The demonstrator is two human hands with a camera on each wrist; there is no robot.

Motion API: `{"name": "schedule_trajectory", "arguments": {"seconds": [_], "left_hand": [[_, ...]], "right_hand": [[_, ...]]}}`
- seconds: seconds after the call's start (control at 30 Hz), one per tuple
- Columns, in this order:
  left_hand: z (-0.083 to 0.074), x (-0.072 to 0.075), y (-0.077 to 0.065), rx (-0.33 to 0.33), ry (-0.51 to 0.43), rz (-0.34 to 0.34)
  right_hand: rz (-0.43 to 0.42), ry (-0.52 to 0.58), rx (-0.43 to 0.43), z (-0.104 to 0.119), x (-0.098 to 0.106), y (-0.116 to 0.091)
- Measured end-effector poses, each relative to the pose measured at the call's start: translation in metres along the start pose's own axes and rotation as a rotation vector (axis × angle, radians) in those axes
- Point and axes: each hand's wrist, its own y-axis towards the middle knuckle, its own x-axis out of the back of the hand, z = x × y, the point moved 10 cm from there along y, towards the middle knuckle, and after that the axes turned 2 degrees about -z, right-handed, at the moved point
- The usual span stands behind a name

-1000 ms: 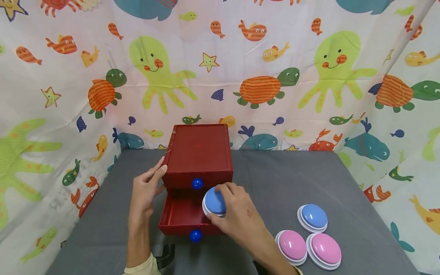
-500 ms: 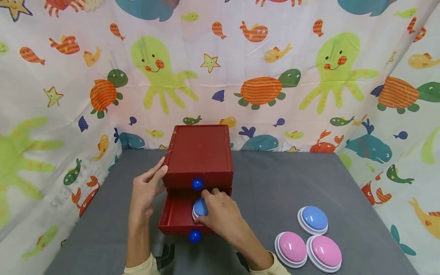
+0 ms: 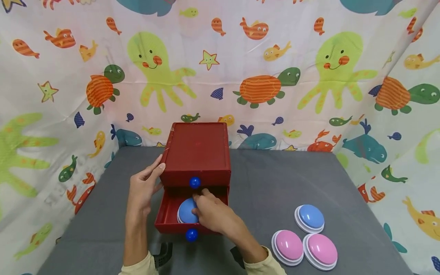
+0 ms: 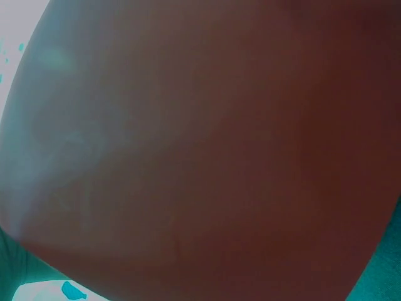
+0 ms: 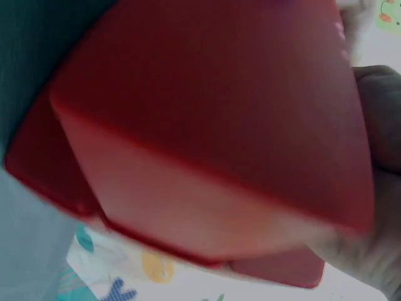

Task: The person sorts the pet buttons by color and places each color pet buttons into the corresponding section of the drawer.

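Observation:
A small red chest of drawers point(image 3: 197, 151) stands on the grey table, its lower drawer point(image 3: 168, 210) pulled out. My left hand point(image 3: 142, 189) rests against the chest's left side, thumb near the top edge. Inside the drawer lies a blue push button point(image 3: 187, 211), domed on a white base. My right hand point(image 3: 214, 212) reaches into the drawer, with curled fingers and thumb at the button's right edge. In the right wrist view, the red drawer front point(image 5: 213, 113) fills most of the picture, and part of the right hand point(image 5: 383, 125) shows at the right.
To the right on the table sit another blue push button point(image 3: 311, 217) and two pink ones, a left pink button point(image 3: 288, 246) and a right pink button point(image 3: 321, 250). Blue knobs mark the upper drawer point(image 3: 194, 182) and lower drawer. A sea-animal curtain point(image 3: 220, 76) hangs behind.
My right hand has carried the blue button leftward and down into the open drawer, where it lies farther left. The left hand keeps its place on the chest.

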Motion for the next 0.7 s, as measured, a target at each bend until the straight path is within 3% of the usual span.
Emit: {"name": "schedule_trajectory", "arguments": {"seconds": [0.27,0.7], "left_hand": [[0.0,0.001,-0.001,-0.014,0.003,-0.016],[-0.001,-0.001,-0.002,-0.014,-0.011,-0.018]], "right_hand": [[0.011,0.04,0.041,0.014,-0.011,0.01],[0.024,-0.05,0.086,0.031,-0.018,0.022]]}}
